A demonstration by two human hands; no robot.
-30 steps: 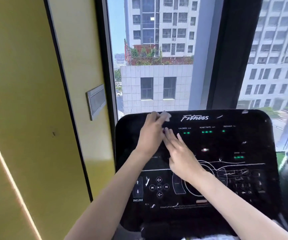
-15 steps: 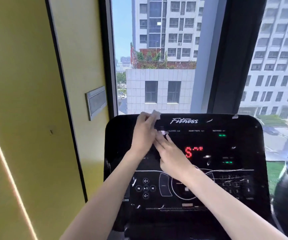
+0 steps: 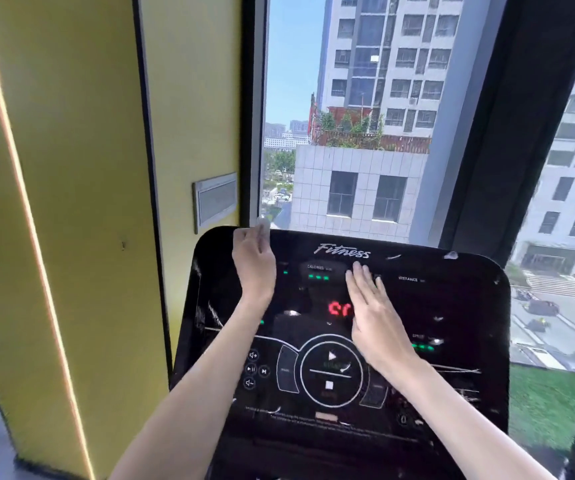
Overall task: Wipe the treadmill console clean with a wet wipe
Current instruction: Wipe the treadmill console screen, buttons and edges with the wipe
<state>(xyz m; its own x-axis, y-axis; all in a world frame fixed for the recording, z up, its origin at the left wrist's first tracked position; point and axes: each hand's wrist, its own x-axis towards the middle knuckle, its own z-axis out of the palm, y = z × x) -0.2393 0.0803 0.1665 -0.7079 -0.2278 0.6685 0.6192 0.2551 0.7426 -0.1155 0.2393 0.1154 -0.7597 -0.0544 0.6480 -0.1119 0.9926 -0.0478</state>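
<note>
- Treadmill console: glossy black panel with rounded corners, tilted up toward the viewer. White "Fitness" lettering near its top edge, green indicator lights, red digits at centre partly hidden by the right hand, a ring-shaped play/stop control low on the panel.
- White scribble-like marks and flecks scattered across the console face, thickest along its left side and lower right.
- Wet wipe: small pale scrap at the console's top-left edge, pinched in the left hand, whose fingers are curled closed on it.
- Right hand: flat on the console just right of centre, fingers extended and close together, gripping nothing; fingertips reach up under the "Fitness" lettering.
- Both forearms cross the lower console and cover parts of it.
- Left of the console: yellow wall with a lit vertical strip and a grey wall plate.
- Behind the console: window onto tall buildings, dark frame post to the right.
</note>
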